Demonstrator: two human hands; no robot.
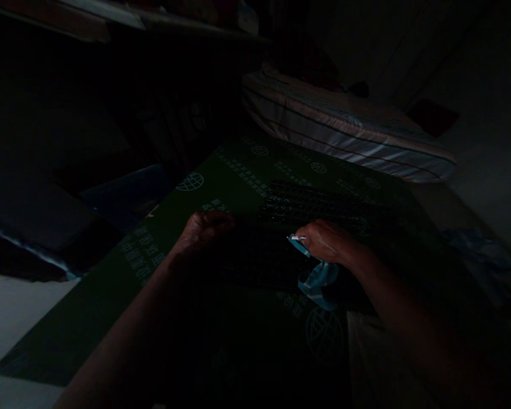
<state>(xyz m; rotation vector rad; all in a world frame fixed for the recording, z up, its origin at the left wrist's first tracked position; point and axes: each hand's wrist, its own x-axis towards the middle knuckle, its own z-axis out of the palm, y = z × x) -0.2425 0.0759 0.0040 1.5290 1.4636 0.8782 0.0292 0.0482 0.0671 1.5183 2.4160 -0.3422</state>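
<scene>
In dim light, a black keyboard (259, 258) lies before me on a green printed board, and its outline is hard to make out. My left hand (206, 225) is closed at the keyboard's far left corner, fingers curled on its edge. Over the right part of the keyboard, my right hand (321, 238) is shut on a blue cloth (319, 281) with pale stripes, which hangs below the fist. A thin, shiny metal piece (297, 238) pokes out at the fingertips; its kind is unclear. Behind the hands rests a second dark keyboard (298, 201).
The green board (234, 170) bears white lettering and globe marks. At its far side is a striped mattress (349, 136). A dark shelf or tabletop (174, 28) juts in at upper left. A pale sheet-like thing (375, 352) sits at lower right, and crumpled cloth (481, 250) at right.
</scene>
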